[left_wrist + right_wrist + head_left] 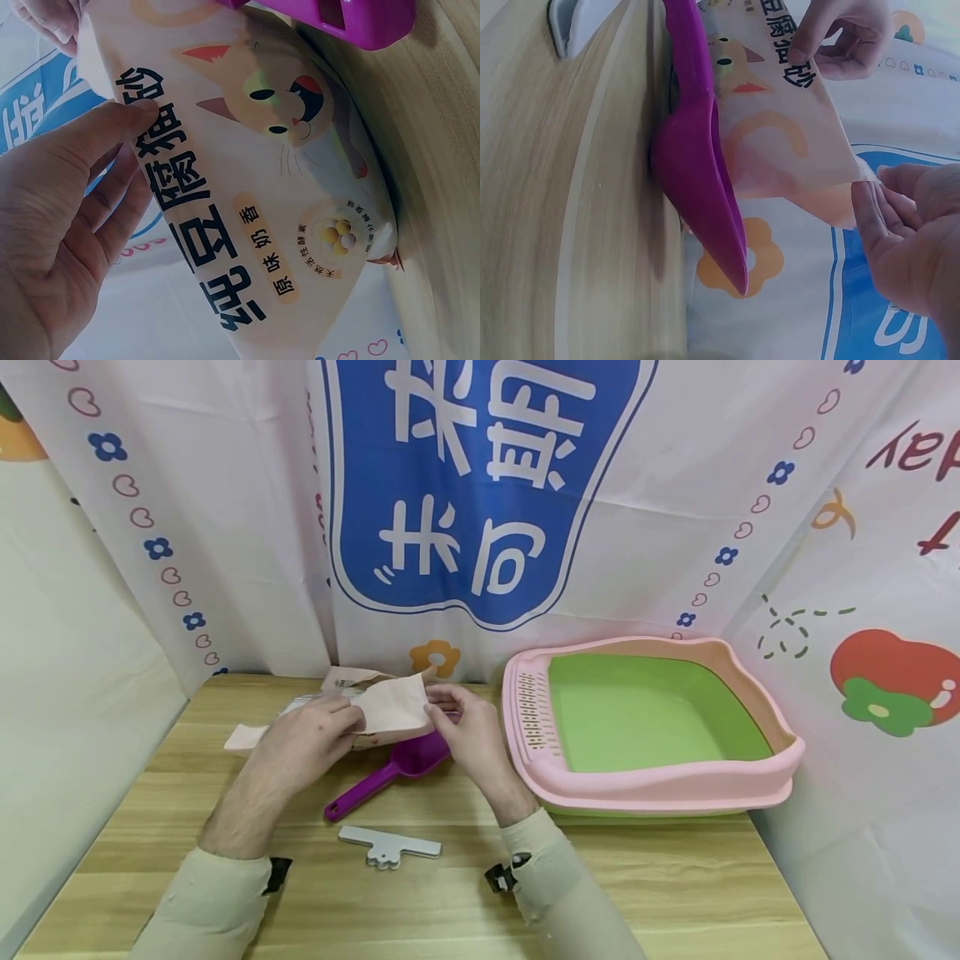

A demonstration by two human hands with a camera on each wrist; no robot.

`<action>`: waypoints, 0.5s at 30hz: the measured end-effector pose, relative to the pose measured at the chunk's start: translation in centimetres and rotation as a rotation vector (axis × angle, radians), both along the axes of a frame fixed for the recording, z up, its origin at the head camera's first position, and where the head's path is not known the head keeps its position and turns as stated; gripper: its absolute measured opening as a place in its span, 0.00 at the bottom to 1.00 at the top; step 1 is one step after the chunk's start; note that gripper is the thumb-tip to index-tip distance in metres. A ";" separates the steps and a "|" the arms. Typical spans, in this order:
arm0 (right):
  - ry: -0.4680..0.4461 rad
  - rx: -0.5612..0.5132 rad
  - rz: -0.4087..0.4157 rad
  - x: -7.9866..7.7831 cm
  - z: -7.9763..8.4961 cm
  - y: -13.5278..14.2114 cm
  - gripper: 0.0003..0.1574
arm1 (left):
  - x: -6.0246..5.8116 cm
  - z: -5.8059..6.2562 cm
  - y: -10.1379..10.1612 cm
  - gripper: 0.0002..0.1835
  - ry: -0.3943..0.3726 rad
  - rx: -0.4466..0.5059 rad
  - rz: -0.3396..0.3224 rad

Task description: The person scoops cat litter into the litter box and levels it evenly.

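A cream bag of cat litter, printed with a cat and large black characters, lies at the back of the table. My left hand pinches its upper edge between thumb and fingers; the left wrist view shows the printed face of the bag beside that thumb. At the other end of the same edge, the fingertips of my right hand pinch a corner, seen closely in the right wrist view. A purple litter scoop lies just in front of the bag, its handle towards me. Whether the bag is unsealed I cannot tell.
To the right stands a litter box with a pink rim and green inside, close to my right hand. A pale grey bag clip lies on the wooden table between my forearms. A printed curtain hangs behind.
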State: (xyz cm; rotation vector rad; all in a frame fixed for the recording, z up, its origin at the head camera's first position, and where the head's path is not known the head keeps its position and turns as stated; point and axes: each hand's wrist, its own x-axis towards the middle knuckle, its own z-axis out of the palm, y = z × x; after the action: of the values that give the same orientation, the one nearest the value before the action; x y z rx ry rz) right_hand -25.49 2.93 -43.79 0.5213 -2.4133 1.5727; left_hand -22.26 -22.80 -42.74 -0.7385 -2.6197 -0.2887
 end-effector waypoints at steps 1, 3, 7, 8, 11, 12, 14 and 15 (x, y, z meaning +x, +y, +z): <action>-0.001 -0.004 -0.002 0.0 0.0 0.0 0.13 | 0.0 0.0 0.0 0.10 0.000 0.004 -0.005; -0.002 0.001 -0.010 0.1 0.1 -0.1 0.12 | 0.0 0.1 0.0 0.09 0.002 0.009 -0.010; 0.007 0.010 -0.020 0.1 0.1 -0.1 0.10 | 0.0 0.3 -0.1 0.10 0.003 0.015 -0.008; 0.010 0.009 -0.023 0.2 0.1 -0.1 0.09 | 0.1 0.4 -0.1 0.10 0.002 0.017 -0.009; 0.017 -0.026 -0.017 0.2 0.1 -0.1 0.07 | 0.1 0.6 -0.2 0.09 -0.002 0.024 -0.011; 0.019 -0.042 -0.014 0.2 0.2 -0.1 0.06 | 0.2 0.7 -0.2 0.09 -0.005 0.024 -0.010; 0.021 -0.077 -0.009 0.3 0.3 0.0 0.05 | 0.4 1.0 -0.3 0.09 -0.008 0.032 -0.003; 0.022 -0.093 -0.004 0.3 0.3 0.0 0.04 | 0.6 1.2 -0.3 0.10 -0.003 0.037 0.000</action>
State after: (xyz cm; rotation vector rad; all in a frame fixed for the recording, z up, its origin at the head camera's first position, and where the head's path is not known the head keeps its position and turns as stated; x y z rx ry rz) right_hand -25.15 2.91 -43.51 0.5123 -2.3112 1.6592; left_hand -21.68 -23.11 -41.58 -0.7257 -2.6104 -0.3381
